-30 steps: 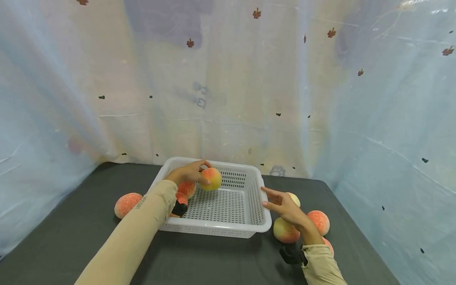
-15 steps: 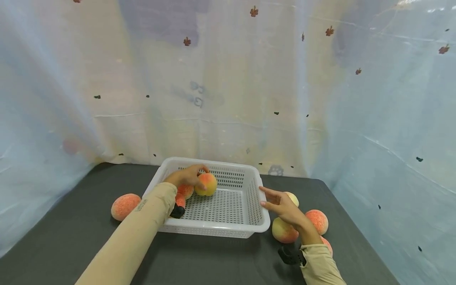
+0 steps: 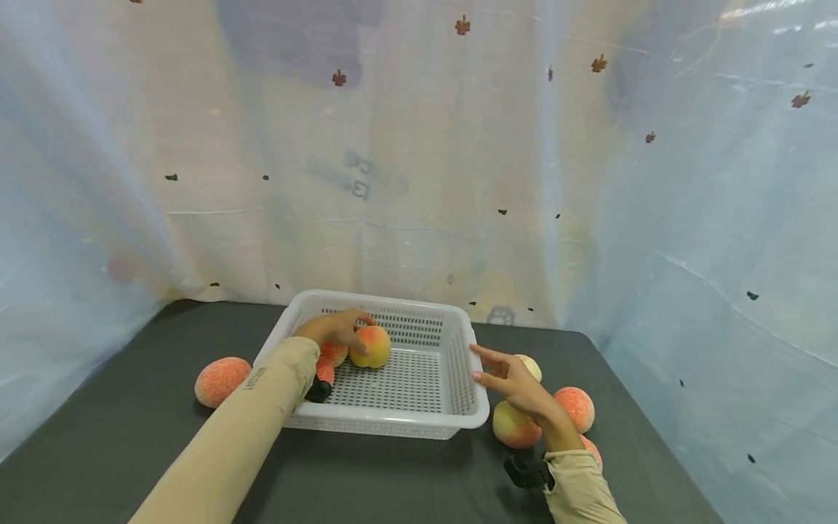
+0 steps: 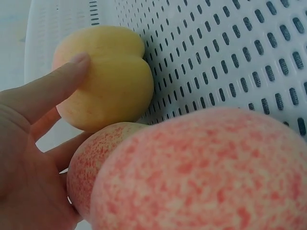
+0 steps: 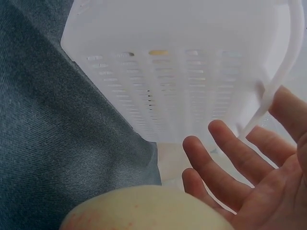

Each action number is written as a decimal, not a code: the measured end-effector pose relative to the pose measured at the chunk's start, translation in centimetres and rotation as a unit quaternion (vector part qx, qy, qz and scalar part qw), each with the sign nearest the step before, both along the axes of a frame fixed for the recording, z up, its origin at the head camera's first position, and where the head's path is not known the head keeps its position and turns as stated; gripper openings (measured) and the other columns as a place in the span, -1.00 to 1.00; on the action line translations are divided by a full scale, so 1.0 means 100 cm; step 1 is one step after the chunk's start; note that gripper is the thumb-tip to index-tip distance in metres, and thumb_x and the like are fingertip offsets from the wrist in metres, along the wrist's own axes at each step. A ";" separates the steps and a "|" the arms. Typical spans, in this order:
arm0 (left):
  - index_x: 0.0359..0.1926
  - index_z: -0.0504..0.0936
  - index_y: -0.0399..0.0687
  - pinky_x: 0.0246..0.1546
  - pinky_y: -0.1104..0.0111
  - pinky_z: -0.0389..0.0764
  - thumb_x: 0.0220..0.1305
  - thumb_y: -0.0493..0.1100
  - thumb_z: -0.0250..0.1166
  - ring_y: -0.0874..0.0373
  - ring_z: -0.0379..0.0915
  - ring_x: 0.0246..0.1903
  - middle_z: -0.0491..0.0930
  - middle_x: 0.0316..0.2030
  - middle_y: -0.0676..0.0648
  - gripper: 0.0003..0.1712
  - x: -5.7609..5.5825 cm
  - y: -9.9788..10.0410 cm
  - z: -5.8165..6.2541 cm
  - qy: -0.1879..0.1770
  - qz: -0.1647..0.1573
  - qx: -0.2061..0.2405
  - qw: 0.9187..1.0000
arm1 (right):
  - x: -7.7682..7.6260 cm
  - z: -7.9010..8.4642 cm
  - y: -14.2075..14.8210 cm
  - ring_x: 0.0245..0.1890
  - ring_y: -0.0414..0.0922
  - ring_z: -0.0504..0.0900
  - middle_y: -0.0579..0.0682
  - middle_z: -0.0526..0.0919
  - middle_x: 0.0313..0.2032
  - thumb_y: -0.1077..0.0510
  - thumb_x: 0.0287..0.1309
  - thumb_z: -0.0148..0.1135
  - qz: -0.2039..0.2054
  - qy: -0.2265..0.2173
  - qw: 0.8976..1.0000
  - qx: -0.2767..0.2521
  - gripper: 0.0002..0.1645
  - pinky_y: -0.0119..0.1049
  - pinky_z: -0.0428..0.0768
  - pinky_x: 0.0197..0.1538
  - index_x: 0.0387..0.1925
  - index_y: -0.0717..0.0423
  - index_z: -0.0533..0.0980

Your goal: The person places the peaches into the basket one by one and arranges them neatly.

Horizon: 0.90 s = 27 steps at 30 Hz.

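Note:
My left hand (image 3: pixel 330 329) holds a yellow peach with a red blush (image 3: pixel 372 347) low inside the white perforated basket (image 3: pixel 393 419). In the left wrist view the thumb presses the yellow side of the peach (image 4: pixel 110 79), while the other fingers lie partly hidden behind it. Two red-speckled peaches sit below that hand, the nearer one (image 4: pixel 206 172) large in the view. My right hand (image 3: pixel 513 382) is at the basket's right rim; in the right wrist view a fingertip touches the rim (image 5: pixel 268 98) and the remaining fingers are spread, loosely bent.
Left of the basket lies a red-speckled peach (image 3: pixel 221 381) on the dark tabletop (image 3: pixel 366 480). Around my right wrist are several peaches, among them a yellow-red one (image 3: pixel 516 426) and a speckled one (image 3: pixel 575 407). A pale patterned plastic curtain (image 3: pixel 419 182) hangs behind the table.
My left hand has lowered the yellow-red peach and brought it left, closer to the speckled ones in the basket. The right hand keeps its place at the rim.

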<state>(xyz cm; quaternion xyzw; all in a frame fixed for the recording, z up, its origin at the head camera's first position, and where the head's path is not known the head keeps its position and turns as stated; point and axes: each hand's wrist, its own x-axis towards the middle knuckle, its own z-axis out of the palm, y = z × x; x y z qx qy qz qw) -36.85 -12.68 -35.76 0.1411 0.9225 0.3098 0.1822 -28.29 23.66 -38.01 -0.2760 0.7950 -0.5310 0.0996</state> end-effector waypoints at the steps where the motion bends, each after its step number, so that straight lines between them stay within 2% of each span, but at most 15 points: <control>1: 0.41 0.37 -0.17 0.33 -0.06 0.42 0.19 -0.24 0.47 -0.27 0.38 0.31 0.43 0.31 -0.40 -0.21 0.001 -0.001 0.001 0.001 0.001 -0.001 1.000 | 0.000 0.000 0.000 0.34 0.34 0.44 0.44 0.30 0.42 0.19 0.45 0.16 0.002 -0.001 1.000 -0.001 -0.20 -0.26 0.61 0.21 0.53 0.37 0.07; 11: 0.41 0.39 -0.11 0.32 -0.08 0.41 0.20 -0.12 0.48 -0.20 0.41 0.25 0.47 0.28 -0.33 -0.21 0.000 0.000 0.002 0.001 0.007 -0.020 1.000 | 0.001 0.002 0.001 0.33 0.32 0.46 0.43 0.31 0.42 0.19 0.45 0.17 0.002 -0.001 1.000 0.004 -0.20 -0.22 0.61 0.22 0.54 0.35 0.07; 16: 0.39 0.36 -0.22 0.31 -0.04 0.44 0.27 -0.15 0.43 -0.24 0.40 0.26 0.44 0.28 -0.40 -0.26 0.001 0.000 0.012 0.010 -0.017 0.001 1.000 | 0.000 0.004 0.002 0.33 0.31 0.46 0.42 0.32 0.42 0.17 0.44 0.17 -0.005 0.007 1.000 0.012 -0.20 -0.24 0.62 0.21 0.53 0.35 0.08; 18: 0.40 0.34 -0.27 0.33 -0.03 0.42 0.34 -0.14 0.36 -0.23 0.38 0.27 0.42 0.31 -0.41 -0.30 0.002 0.000 0.018 0.026 -0.032 0.003 0.999 | -0.001 0.005 0.002 0.32 0.33 0.46 0.43 0.32 0.41 0.19 0.44 0.17 -0.002 0.010 1.000 0.009 -0.20 -0.23 0.62 0.20 0.53 0.36 0.07; 23: 0.42 0.34 -0.25 0.40 -0.02 0.34 0.46 -0.02 0.22 -0.19 0.32 0.34 0.36 0.39 -0.35 -0.35 0.004 -0.002 0.026 0.047 -0.035 -0.006 0.998 | -0.001 0.005 0.001 0.31 0.31 0.49 0.44 0.32 0.41 0.17 0.45 0.17 0.004 0.003 1.000 0.008 -0.19 -0.23 0.62 0.21 0.54 0.36 0.06; 27: 0.45 0.31 -0.24 0.36 -0.05 0.40 0.50 0.00 0.16 -0.28 0.31 0.37 0.35 0.38 -0.42 -0.34 0.008 -0.006 0.030 0.043 -0.038 0.002 0.998 | 0.000 0.003 0.002 0.29 0.29 0.51 0.44 0.32 0.41 0.16 0.45 0.16 0.007 0.004 1.000 0.012 -0.19 -0.27 0.62 0.20 0.53 0.37 0.05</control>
